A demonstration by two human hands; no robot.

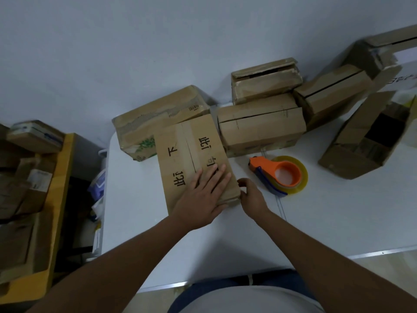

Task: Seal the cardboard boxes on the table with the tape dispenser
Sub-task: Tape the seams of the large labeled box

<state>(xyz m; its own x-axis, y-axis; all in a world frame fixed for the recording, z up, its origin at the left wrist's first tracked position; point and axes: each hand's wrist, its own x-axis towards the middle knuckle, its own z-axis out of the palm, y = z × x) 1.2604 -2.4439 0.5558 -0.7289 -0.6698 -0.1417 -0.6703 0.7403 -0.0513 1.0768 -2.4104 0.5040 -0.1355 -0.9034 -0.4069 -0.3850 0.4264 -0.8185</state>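
A: Grip first. Left hand lies flat and open, palm down on top of the nearest box, fingers spread over the printed characters; it presses but grasps nothing. Right hand is cupped against the box's near right corner, thumb and fingers touching the edge. Whether it pinches the cardboard or only steadies it, cannot tell.

B: Tape dispenser?

A: Orange tape dispenser lies on the white table just right of the right hand, in nobody's hold.

B: Progress?

A: The held box shows a tape strip along its centre seam, flaps down; judged sealed or nearly so, the hands perhaps smoothing the end. Behind it, the upper small box has a gaping flap, the tilted box shows a dark open slit, and the far-right box lies fully open. The box below the upper one looks closed; tape not discernible.

B: So?

A: Early to middle; several boxes left.
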